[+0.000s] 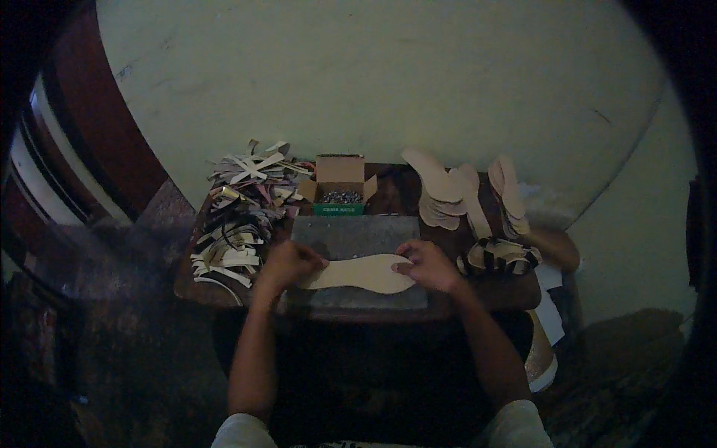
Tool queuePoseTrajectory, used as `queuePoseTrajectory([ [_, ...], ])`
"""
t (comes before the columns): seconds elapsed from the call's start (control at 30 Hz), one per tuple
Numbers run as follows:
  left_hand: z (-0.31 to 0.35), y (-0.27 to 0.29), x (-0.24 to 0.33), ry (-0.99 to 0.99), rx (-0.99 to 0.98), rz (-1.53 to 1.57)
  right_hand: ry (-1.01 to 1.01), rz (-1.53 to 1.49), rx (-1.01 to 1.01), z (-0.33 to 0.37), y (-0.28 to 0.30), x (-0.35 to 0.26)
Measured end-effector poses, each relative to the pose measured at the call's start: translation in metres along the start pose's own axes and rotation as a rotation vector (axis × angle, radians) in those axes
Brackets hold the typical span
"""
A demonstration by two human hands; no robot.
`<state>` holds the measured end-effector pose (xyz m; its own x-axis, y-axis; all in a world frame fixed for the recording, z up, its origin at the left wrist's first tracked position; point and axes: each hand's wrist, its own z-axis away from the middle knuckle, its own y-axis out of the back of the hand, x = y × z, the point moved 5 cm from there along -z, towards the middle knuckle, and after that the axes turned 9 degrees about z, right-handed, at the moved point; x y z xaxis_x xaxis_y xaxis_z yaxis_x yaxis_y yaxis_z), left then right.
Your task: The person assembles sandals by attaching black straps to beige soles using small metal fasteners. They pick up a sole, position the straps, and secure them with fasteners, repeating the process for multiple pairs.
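A pale tan insole lies lengthwise between my two hands, over a dark grey slab on the small table. My left hand pinches its narrower left end. At the wider right end, my right hand grips the edge between thumb and fingers. Just beyond the slab stands an open cardboard box with a green front, filled with small metal nails. Whether the insole touches the slab, I cannot tell.
Cut strips in white, black and other colours pile along the table's left side. Stacked insoles lie at the back right, with more insoles beside them. Nearer sits a bundle of black-and-cream strapped pieces. A pale wall rises behind the table.
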<state>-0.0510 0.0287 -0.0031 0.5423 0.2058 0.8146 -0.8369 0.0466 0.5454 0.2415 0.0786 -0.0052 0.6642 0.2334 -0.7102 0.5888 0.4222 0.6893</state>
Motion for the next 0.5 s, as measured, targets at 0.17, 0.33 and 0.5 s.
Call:
queuePoseTrajectory([
  [0.17,-0.006,-0.013,-0.004,-0.025,0.093,-0.272,0.081,0.362,0.233,0.006,-0.012,-0.013],
  [0.33,-0.009,-0.028,0.004,-0.134,0.017,-0.099,0.302,0.606,0.401,-0.002,-0.032,-0.036],
  [0.5,0.012,-0.043,0.029,-0.367,0.042,-0.404,0.372,0.526,0.338,-0.029,-0.063,-0.044],
])
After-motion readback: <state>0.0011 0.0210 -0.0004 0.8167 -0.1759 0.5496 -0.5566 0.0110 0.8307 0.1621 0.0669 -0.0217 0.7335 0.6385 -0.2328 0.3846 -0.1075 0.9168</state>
